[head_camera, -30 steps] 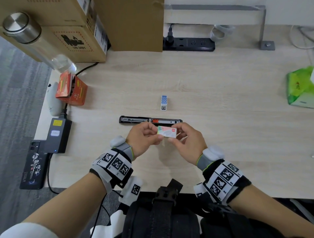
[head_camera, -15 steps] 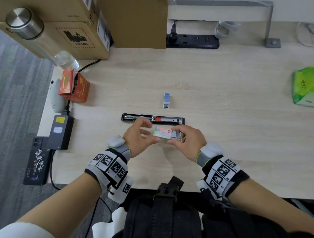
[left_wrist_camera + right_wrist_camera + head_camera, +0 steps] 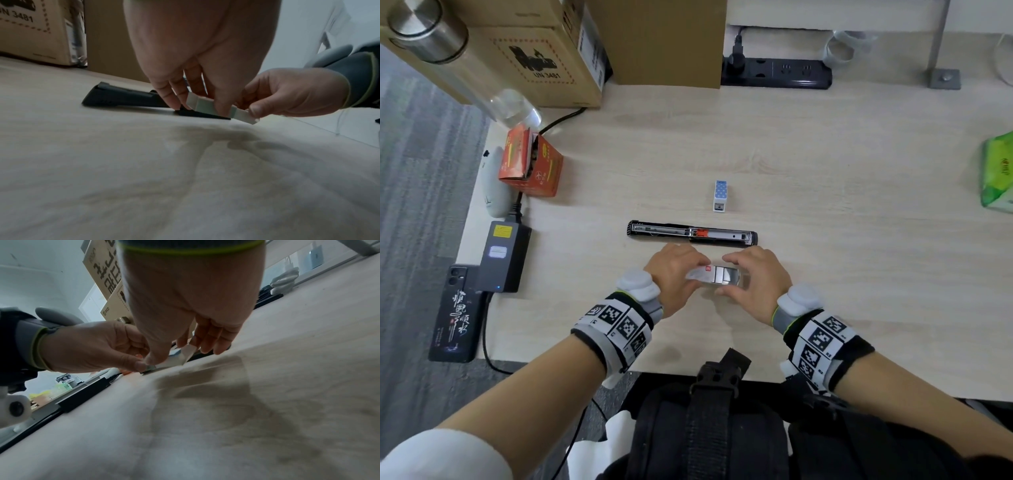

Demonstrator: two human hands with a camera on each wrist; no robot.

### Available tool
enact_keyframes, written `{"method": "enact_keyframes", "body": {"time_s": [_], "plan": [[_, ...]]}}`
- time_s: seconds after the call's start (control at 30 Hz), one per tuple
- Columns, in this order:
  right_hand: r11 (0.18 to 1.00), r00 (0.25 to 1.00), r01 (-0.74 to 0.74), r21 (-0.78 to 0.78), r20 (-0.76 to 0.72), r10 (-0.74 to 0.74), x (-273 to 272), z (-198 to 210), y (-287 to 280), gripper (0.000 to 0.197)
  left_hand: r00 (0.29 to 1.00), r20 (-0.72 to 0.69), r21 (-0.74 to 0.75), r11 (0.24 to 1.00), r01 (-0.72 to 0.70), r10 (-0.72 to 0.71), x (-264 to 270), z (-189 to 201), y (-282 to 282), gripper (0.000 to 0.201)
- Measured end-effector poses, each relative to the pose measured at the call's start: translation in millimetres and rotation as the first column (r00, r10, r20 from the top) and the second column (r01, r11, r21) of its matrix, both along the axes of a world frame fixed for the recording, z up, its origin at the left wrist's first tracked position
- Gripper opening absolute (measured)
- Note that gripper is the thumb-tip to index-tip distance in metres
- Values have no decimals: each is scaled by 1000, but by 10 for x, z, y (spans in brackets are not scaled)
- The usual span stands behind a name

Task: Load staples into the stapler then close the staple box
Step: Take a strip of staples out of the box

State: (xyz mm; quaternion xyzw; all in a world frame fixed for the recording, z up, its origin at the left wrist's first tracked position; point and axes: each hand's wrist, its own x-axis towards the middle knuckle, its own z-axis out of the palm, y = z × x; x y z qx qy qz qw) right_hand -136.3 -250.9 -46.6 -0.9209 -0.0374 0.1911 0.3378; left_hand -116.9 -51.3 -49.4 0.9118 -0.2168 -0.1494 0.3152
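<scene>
Desk (image 3: pixel 825 171) carries the opened stapler (image 3: pixel 691 233) at frame centre, tray up. Just below it, left hand (image 3: pixel 674 274) pinches the staple box (image 3: pixel 700 273) sleeve; right hand (image 3: pixel 755 274) pinches its drawn-out tray (image 3: pixel 726 275) holding staples, low over the desk.

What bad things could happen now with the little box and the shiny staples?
1. The inner tray is slid partway out of the staple box, held above the desk by the left hand and right hand. Pulled further, it might slip free and spill staples.
2. The opened stapler lies just beyond the knuckles; a bump could shift it.
</scene>
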Motion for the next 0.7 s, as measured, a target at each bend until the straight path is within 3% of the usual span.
{"method": "enact_keyframes", "body": {"time_s": [0.17, 0.23, 0.33, 0.7], "plan": [[997, 995, 71, 2, 64, -71, 13, -52, -23, 15, 998, -13, 113, 992, -59, 61, -25, -82, 83, 29], [999, 997, 52, -3, 55, -52, 26, -67, -17, 8, 998, 5, 175, 983, -59, 59, -38, -89, 95, 40], [1000, 999, 25, -11, 35, -25, 37, -83, 36, 4, 999, 24, 202, 979, -40, 36, -46, -76, 65, 51], [991, 998, -66, -114, -23, 64, 115, -76, 188, 13, 995, -71, 197, 979, -54, 69, -8, -131, -37, 30]]}}
